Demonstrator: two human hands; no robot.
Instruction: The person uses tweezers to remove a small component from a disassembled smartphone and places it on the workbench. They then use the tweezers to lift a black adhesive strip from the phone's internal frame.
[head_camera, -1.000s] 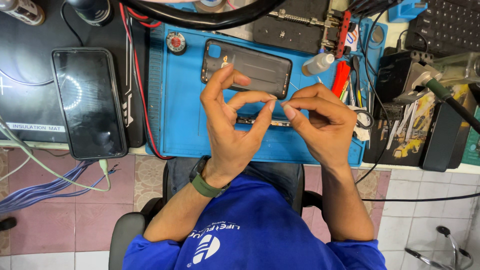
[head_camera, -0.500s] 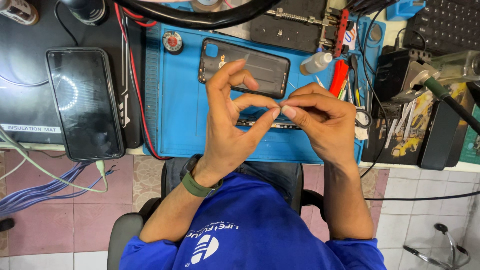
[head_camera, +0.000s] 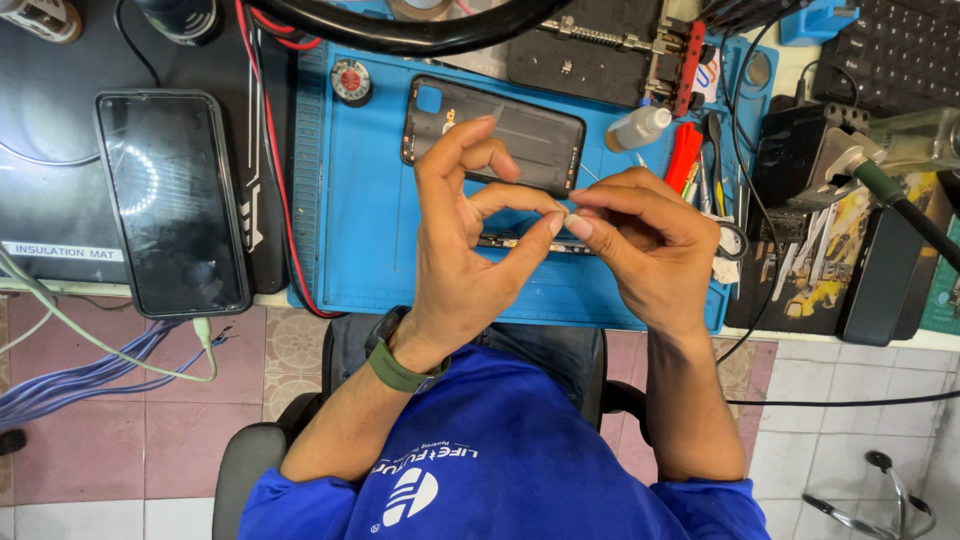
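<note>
My left hand (head_camera: 465, 250), with a green watch at the wrist, is raised over the blue work mat (head_camera: 350, 230). Its thumb and forefinger pinch a tiny pale piece (head_camera: 566, 214). My right hand (head_camera: 645, 250) meets it fingertip to fingertip and pinches the same piece. What the piece is stays too small to tell. Under the hands a narrow dark phone board (head_camera: 515, 243) lies on the mat, partly hidden. A dark phone back cover (head_camera: 520, 130) rests just beyond my fingers.
A black phone (head_camera: 170, 200) lies screen up on a dark mat at the left, with cables (head_camera: 90, 340) trailing off the edge. A small white bottle (head_camera: 640, 127), a red tool (head_camera: 684, 155), tweezers and a tool holder (head_camera: 810, 240) crowd the right side.
Both hands stay pinched together at the same spot. My left forefinger and thumb have closed a little tighter against the right fingertips.
</note>
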